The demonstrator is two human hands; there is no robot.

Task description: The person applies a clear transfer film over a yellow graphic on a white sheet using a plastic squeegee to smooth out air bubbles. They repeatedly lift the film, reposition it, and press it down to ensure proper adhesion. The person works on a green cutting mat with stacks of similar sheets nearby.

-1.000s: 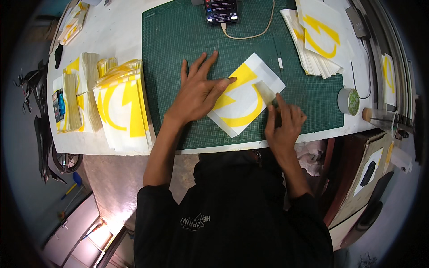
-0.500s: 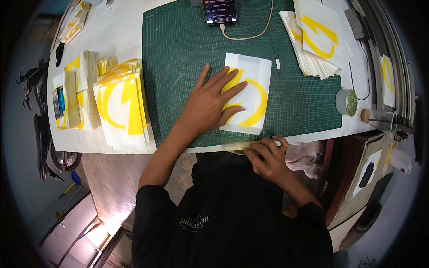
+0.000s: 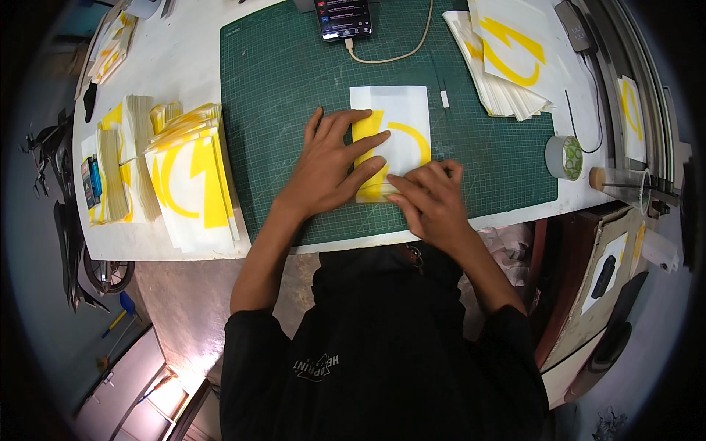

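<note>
A white piece of paper with yellow print (image 3: 408, 110) lies on the green cutting mat (image 3: 287, 88) in front of me. Its lower end looks folded up into a short flap with a crease across it. My left hand (image 3: 327, 162) is open, fingers spread over the paper's left side and holding it flat. At the lower right corner my right hand (image 3: 435, 198) is closed on the paper, index finger on top of the flap and thumb at the bottom edge. Part of that corner is hidden under its fingers.
Stacks of similar yellow-and-white papers (image 3: 193, 180) stand left of the mat. Another stack (image 3: 507, 92) lies at its far right. A phone (image 3: 343, 18) with a cable is at the back. A tape roll (image 3: 564, 158) and a clear cup (image 3: 625, 185) sit near the right edge.
My right hand has come up from the table's front edge, where it held a blurred pale strip, onto the paper. The paper's lower end now looks folded up. My left hand stays on the paper.
</note>
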